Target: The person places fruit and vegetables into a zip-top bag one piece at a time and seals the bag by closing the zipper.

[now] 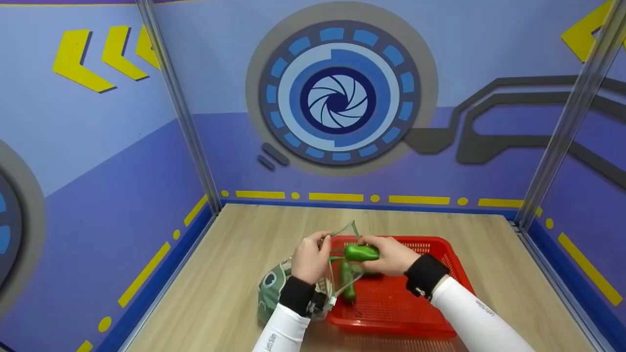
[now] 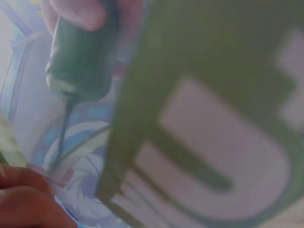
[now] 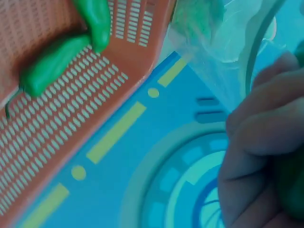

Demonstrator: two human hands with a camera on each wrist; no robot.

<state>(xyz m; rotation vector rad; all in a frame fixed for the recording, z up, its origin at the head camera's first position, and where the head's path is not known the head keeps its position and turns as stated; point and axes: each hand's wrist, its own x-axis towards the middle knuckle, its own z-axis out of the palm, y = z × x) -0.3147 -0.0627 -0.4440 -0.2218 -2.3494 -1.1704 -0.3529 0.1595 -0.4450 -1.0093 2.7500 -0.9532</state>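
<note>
A printed green and clear plastic bag (image 1: 274, 293) stands on the table left of the red basket (image 1: 391, 328). My left hand (image 1: 311, 256) pinches the bag's rim, which spreads as a thin loop toward the right. My right hand (image 1: 393, 255) grips a green pepper (image 1: 361, 252) at the bag's mouth, above the basket; its stem end points toward the bag in the left wrist view. More green peppers (image 3: 54, 66) lie in the basket. Blurred green print of the bag fills much of the left wrist view. The bag's contents are mostly hidden.
The wooden table (image 1: 234, 234) carries the basket and bag. Purple-blue panels with a round emblem (image 1: 337, 102) enclose it at the back and sides. Metal posts (image 1: 178, 105) stand at the rear corners.
</note>
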